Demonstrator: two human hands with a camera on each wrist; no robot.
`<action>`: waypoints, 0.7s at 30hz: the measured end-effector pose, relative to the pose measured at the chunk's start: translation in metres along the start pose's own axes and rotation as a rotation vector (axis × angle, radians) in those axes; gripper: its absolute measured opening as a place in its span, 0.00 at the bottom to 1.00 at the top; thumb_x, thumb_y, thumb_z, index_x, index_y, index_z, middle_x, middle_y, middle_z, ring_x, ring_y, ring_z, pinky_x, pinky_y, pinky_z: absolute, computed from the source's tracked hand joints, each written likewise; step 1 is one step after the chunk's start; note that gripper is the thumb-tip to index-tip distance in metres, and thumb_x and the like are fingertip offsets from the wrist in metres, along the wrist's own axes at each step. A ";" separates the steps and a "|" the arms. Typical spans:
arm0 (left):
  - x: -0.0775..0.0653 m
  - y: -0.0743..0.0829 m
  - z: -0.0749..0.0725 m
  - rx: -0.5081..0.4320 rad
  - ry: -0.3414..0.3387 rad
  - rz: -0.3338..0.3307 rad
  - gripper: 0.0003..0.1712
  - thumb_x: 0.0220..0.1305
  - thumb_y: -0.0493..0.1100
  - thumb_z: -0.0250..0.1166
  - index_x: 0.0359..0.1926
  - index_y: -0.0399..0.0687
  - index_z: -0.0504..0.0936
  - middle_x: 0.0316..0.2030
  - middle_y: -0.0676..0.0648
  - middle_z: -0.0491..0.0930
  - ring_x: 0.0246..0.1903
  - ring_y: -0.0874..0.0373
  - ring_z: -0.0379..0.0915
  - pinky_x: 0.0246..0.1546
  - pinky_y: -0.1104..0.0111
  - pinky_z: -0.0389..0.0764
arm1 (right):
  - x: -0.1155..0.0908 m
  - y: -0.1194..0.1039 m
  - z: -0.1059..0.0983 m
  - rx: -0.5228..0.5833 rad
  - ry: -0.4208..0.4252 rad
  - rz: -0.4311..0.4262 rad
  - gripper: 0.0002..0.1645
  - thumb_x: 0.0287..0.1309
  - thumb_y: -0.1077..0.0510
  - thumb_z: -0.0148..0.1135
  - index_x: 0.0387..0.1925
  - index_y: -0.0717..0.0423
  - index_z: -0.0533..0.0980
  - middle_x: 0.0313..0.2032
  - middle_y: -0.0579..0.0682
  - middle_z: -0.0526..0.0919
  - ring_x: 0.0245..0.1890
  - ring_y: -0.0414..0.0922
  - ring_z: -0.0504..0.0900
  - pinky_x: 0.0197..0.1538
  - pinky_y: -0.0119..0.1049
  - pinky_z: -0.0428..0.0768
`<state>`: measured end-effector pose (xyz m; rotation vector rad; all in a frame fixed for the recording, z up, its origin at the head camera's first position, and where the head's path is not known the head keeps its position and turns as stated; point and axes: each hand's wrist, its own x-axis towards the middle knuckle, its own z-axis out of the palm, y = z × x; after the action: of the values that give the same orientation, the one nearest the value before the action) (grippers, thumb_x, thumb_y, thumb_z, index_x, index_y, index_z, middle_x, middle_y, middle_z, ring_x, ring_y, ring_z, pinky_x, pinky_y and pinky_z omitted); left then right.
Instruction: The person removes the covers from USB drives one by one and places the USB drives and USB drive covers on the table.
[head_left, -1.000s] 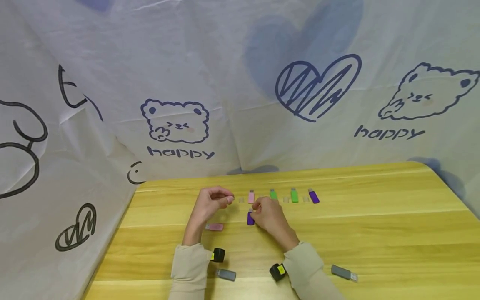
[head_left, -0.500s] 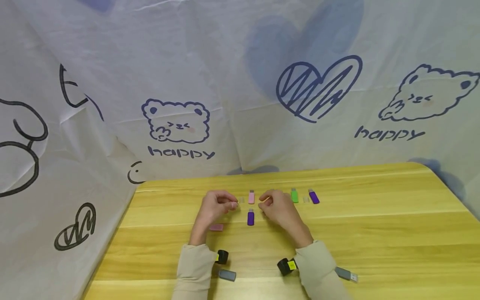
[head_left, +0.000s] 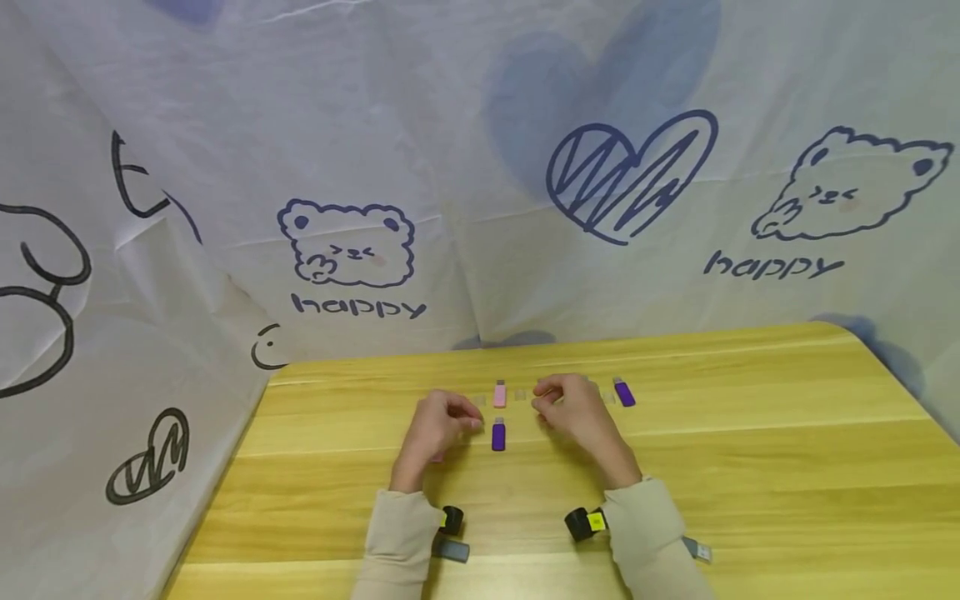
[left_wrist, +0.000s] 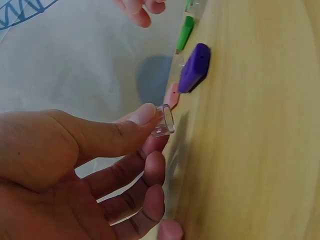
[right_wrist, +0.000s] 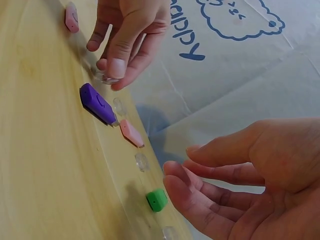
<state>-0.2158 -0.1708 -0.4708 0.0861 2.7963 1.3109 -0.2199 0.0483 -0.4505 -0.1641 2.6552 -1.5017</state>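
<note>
My left hand (head_left: 442, 425) pinches a small clear cap (left_wrist: 164, 121) between thumb and forefinger, just above the table. To its right lies a purple USB stick (head_left: 498, 435), metal plug pointing away from me, with a pink USB stick (head_left: 500, 394) behind it. My right hand (head_left: 577, 408) hovers farther right, fingers loosely bent and nothing visible between them. Below it in the right wrist view is a green USB stick (right_wrist: 157, 200); this hand hides most of the green ones in the head view. Loose clear caps (right_wrist: 142, 162) lie along the back row.
Another purple USB stick (head_left: 625, 392) ends the row at right. A second pink stick (right_wrist: 72, 17) is mostly covered by the left hand in the head view. Grey sticks (head_left: 453, 551) lie near each forearm, the right one (head_left: 699, 549) partly behind the sleeve. A printed cloth (head_left: 465, 208) hangs behind the table.
My right hand has moved right, away from the front purple USB stick, uncovering it. The left hand has shifted right and slightly nearer, covering more of the pink stick beside it.
</note>
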 end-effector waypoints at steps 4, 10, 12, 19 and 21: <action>0.000 -0.002 0.003 0.024 -0.013 0.009 0.02 0.57 0.36 0.71 0.28 0.43 0.89 0.30 0.45 0.85 0.16 0.60 0.67 0.07 0.75 0.62 | 0.001 0.002 0.000 0.000 0.001 0.002 0.11 0.59 0.65 0.66 0.43 0.66 0.83 0.32 0.55 0.84 0.29 0.51 0.85 0.30 0.37 0.85; 0.000 -0.001 0.005 0.076 -0.013 0.022 0.02 0.54 0.37 0.74 0.26 0.42 0.89 0.30 0.46 0.85 0.21 0.58 0.70 0.12 0.73 0.68 | 0.001 0.003 0.000 -0.015 0.005 0.003 0.10 0.59 0.65 0.66 0.42 0.66 0.83 0.31 0.54 0.84 0.29 0.50 0.86 0.30 0.37 0.85; 0.000 -0.001 0.006 0.090 -0.012 0.025 0.02 0.53 0.36 0.74 0.26 0.42 0.89 0.29 0.46 0.85 0.24 0.57 0.72 0.17 0.71 0.71 | 0.001 0.003 0.000 -0.023 0.003 -0.002 0.09 0.59 0.65 0.66 0.41 0.66 0.83 0.31 0.54 0.84 0.28 0.50 0.85 0.30 0.37 0.85; 0.001 0.000 0.008 0.134 0.008 0.056 0.02 0.53 0.35 0.74 0.26 0.41 0.88 0.27 0.47 0.84 0.27 0.56 0.72 0.30 0.65 0.76 | 0.000 0.005 0.000 -0.044 -0.002 -0.021 0.09 0.59 0.65 0.65 0.41 0.66 0.83 0.30 0.53 0.84 0.28 0.49 0.85 0.30 0.38 0.85; 0.001 0.001 0.008 0.140 0.012 0.054 0.02 0.53 0.35 0.74 0.27 0.41 0.88 0.26 0.48 0.83 0.26 0.56 0.71 0.29 0.65 0.76 | 0.000 0.005 0.001 -0.045 -0.004 -0.020 0.09 0.59 0.65 0.65 0.41 0.65 0.83 0.30 0.53 0.84 0.28 0.49 0.85 0.30 0.38 0.84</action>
<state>-0.2162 -0.1642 -0.4754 0.1614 2.9126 1.1269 -0.2200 0.0503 -0.4550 -0.1973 2.6941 -1.4462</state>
